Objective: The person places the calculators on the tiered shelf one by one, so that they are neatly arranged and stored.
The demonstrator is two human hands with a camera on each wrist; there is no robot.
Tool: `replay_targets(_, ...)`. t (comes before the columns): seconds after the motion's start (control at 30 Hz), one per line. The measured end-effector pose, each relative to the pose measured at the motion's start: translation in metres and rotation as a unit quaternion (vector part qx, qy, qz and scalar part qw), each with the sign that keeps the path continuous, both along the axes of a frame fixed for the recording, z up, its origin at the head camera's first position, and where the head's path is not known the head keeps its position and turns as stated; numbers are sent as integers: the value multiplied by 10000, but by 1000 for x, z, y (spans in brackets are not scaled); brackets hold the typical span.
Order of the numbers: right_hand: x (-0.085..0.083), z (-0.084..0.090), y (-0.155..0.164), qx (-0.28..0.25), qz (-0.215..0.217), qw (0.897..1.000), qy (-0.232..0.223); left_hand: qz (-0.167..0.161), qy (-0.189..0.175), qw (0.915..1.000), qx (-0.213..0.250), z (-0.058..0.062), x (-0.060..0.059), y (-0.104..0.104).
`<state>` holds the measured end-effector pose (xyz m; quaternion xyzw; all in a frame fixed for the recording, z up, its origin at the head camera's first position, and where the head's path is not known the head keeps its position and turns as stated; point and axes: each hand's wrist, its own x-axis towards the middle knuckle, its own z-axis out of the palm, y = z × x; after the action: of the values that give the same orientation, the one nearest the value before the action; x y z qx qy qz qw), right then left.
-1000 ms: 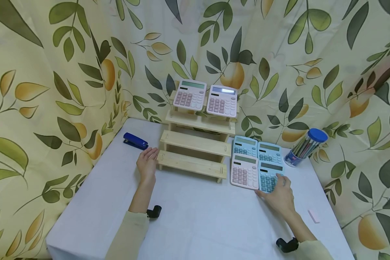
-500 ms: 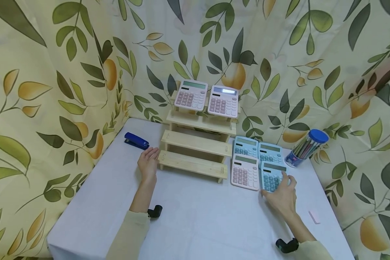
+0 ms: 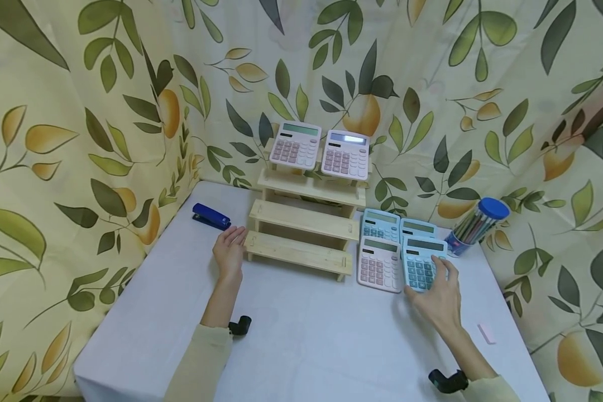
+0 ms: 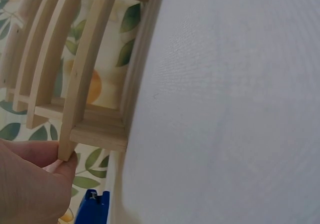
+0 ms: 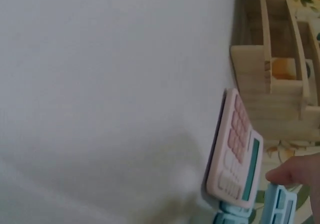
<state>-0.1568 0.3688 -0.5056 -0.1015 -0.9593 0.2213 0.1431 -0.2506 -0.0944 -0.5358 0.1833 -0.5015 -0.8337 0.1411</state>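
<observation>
Our right hand (image 3: pixel 434 296) now grips the blue calculator (image 3: pixel 422 262), tilted up and lifted since a second ago. At nine o'clock, our left hand (image 3: pixel 228 250) rests relaxed against the wooden step rack (image 3: pixel 301 223).

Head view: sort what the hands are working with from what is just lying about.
In hand:
- blue calculator, gripped by the right hand
- wooden stepped shelf, touched by the left hand
- pink calculators on its top step

Lying about:
- blue stapler
- tube of pencils
- pink eraser
</observation>
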Motion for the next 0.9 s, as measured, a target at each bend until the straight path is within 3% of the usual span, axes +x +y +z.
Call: replay_targets(0.9,4,64,-59,90,831,9946,611,-80,83,9999,42,4,3,-1)
